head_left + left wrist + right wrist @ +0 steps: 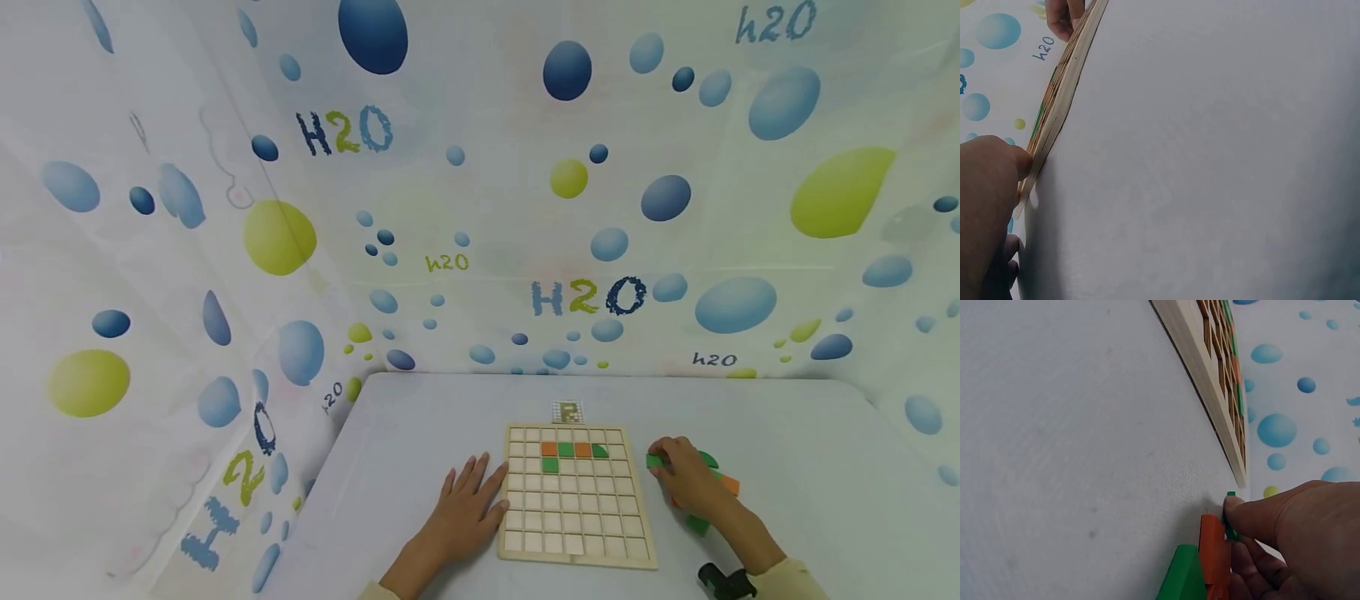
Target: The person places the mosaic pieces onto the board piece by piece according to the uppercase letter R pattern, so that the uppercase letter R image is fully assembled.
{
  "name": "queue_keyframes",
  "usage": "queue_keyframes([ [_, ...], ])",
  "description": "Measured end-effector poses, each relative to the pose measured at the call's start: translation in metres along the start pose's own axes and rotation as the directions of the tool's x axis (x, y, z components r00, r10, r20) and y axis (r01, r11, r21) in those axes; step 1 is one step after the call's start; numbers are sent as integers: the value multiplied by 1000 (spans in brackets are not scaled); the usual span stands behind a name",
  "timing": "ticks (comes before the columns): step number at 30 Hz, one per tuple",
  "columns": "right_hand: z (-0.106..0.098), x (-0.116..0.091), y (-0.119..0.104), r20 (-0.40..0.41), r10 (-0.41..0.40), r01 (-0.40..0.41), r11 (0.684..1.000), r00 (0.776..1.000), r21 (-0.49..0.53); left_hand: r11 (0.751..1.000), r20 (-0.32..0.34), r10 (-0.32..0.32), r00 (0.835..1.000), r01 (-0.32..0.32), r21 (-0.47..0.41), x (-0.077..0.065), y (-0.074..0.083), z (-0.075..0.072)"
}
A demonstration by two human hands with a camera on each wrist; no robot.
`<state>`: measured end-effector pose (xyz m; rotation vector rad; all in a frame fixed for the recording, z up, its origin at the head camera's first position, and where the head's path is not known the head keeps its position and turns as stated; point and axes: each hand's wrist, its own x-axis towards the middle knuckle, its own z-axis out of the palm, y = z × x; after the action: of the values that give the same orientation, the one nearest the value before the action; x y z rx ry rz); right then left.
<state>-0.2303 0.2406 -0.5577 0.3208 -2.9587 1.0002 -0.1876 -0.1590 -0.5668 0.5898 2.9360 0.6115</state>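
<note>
A wooden grid board [536,559] lies on the white table. In its upper part sit an orange tile [550,450], a green tile [566,450], another orange tile [582,450], a green tile with a rounded corner [600,451] and, one row lower, a green tile [551,465]. My left hand [463,512] rests beside the board with fingers extended, fingertips and thumb at its left edge. My right hand [690,479] pinches a small green tile [1231,495] between thumb and fingers. Under that hand lies a pile of orange [731,485] and green pieces, partly hidden.
A small printed pattern card [567,412] lies just beyond the board's far edge. A black device [726,582] is at the right wrist. White curtain [480,208] with blue and green spots surrounds the table's back and sides.
</note>
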Motion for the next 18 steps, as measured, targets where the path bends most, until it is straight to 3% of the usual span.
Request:
queue_keyframes([
  [11, 4, -3, -7, -5, 4, -5, 997, 1000, -73, 1000, 9, -11, 1000, 11, 17, -1, -1, 1],
  [18, 7, -8, -10, -54, 4, -8, 998, 999, -67, 1000, 2, -12, 1000, 12, 17, 0, 0, 0],
])
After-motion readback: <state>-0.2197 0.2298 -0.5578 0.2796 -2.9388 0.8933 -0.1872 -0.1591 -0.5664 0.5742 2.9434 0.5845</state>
